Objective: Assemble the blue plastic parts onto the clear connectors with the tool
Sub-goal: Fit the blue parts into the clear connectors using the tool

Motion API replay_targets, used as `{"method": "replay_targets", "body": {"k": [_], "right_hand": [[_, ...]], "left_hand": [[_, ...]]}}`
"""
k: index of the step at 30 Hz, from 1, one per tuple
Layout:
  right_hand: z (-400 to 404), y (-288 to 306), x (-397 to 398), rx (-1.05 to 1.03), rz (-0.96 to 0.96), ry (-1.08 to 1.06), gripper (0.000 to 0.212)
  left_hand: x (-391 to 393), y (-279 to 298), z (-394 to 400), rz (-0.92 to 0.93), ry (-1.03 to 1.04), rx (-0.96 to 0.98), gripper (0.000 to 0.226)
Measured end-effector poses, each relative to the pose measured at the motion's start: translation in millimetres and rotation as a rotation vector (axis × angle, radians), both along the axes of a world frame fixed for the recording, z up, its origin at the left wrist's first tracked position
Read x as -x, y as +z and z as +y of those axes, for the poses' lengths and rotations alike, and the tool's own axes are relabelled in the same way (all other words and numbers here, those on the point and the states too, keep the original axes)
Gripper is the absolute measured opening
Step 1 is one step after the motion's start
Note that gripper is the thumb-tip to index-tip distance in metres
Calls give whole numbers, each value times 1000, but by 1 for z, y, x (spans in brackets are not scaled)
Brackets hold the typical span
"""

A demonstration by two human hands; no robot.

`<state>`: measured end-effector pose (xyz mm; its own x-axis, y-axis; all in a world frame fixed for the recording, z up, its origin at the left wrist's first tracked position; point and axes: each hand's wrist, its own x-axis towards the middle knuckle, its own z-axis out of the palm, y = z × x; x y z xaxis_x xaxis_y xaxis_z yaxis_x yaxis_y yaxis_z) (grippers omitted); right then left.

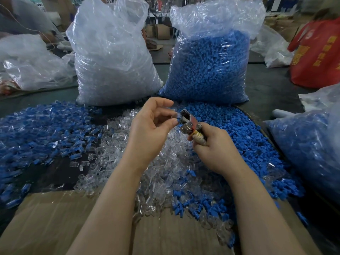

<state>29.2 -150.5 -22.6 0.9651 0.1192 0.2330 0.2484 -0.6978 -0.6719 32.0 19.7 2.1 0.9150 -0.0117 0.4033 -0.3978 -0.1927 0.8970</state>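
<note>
Pinching a small blue part [177, 120] at its fingertips, the left hand [152, 129] needed to align it squarely with the tool [189, 124] gripped by the right hand [213, 148].

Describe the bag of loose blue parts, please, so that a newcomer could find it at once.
Two tall plastic sacks stand upright side by side at the far edge of the table, behind the hands. The bag of blue parts is the one on the right, beyond the right hand gripping the tool. Its neighbour, the bag of clear connectors, looks whitish throughout.
</note>
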Motion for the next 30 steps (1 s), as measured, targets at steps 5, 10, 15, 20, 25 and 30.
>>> {"method": "replay_targets", "body": {"k": [5, 10, 15, 20, 25, 30], "right_hand": [[3, 1, 2, 12, -31, -20, 13], [4, 0, 2, 44, -54, -35, 12], [4, -1, 0, 55, -56, -18, 15], [2, -4, -2, 54, -100, -82, 19], [-4, -7, -4, 53, -119, -129, 7], [-3, -9, -5, 102, -126, -110, 6]], "left_hand": [[0, 0, 1, -2, -10, 6, 33], [-1, -2, 2, -3, -5, -23, 37], [0, -2, 2, 24, -7, -70, 39], [-6, -1, 11, 272, 110, 212, 17], [-14, -2, 54, 548, 180, 1053, 13], [-9, -6, 88, 505, 343, 1634, 14]]}}
